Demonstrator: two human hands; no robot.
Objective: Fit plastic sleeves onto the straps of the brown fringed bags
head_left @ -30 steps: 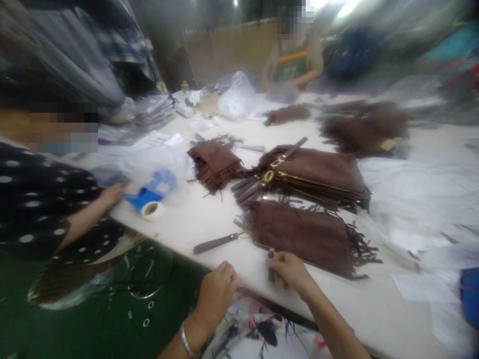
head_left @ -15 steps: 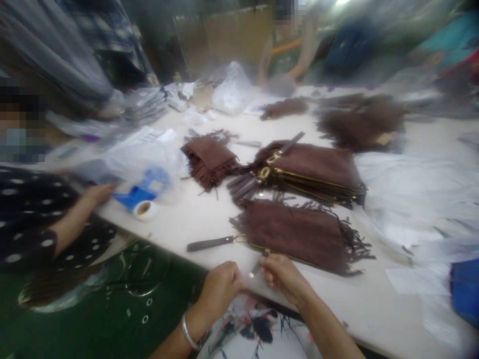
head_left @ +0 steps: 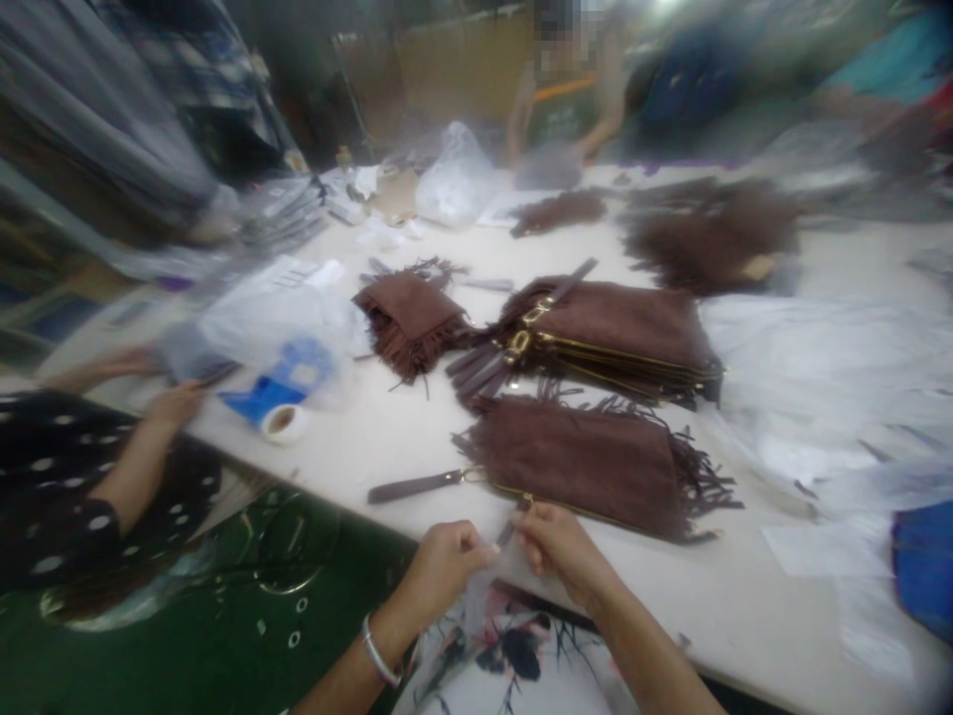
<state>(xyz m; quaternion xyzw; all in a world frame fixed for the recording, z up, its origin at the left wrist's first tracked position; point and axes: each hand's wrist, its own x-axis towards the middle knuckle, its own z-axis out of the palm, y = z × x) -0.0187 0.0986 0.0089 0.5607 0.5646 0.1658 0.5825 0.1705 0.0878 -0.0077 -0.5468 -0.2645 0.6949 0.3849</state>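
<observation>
A brown fringed clutch bag point(head_left: 581, 457) lies flat on the table in front of me, its gold zipper along the near edge. My right hand point(head_left: 555, 546) pinches the bag's brown zipper pull point(head_left: 509, 533) at that edge. Just left of it, my left hand point(head_left: 447, 564) is closed, thumb against forefinger, close to the pull's tip. Thin see-through plastic point(head_left: 482, 588) seems to hang from the left fingers, though blur softens its outline. The bag's wrist strap point(head_left: 415, 487) stretches out to the left on the tabletop.
Beyond the bag lies a stack of similar brown bags point(head_left: 625, 323), with a folded fringed piece point(head_left: 413, 313) on its left. White plastic sheets point(head_left: 811, 387) cover the right side. A tape roll point(head_left: 283, 424) sits left, near a co-worker's hand point(head_left: 175, 402). Another person stands across the table.
My left fingers have edged toward the zipper pull, and see-through plastic now shows below them. My right hand stays on the pull. The co-worker at left has shifted left; both their hands now show.
</observation>
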